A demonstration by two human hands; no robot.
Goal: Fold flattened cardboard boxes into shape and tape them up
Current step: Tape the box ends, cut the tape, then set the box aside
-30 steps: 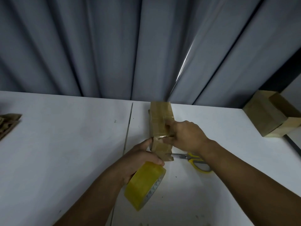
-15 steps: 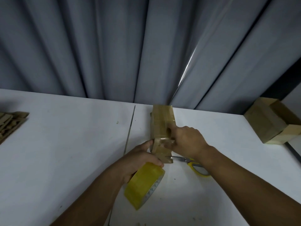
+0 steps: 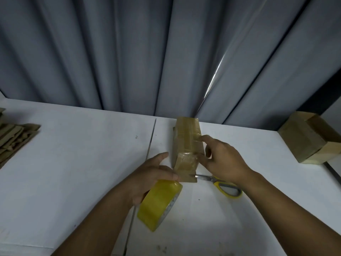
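- A grey pleated curtain (image 3: 129,52) hangs behind the table.
- The white table (image 3: 73,163) is in two parts, with a seam running away from you near its middle.
- At the far right edge stand made-up boxes (image 3: 302,139), pushed together.
- At the far left edge lies a stack of flat cardboard (image 3: 13,137).
- The box (image 3: 186,137) you are working on lies just right of the seam, lengthwise away from you, with glossy tape along its top and over its near end.
- Your left hand (image 3: 153,174) grips the yellow tape roll (image 3: 156,204) just below the box's near end. Its fingers curl round the roll and its thumb points at the box's left side.
- Your right hand (image 3: 223,161) presses the box: index finger straight on the taped top, thumb at the near right corner. Its other fingers are hidden.
- Yellow-handled scissors (image 3: 227,188) lie under your right wrist, blade tips at the box's near end.
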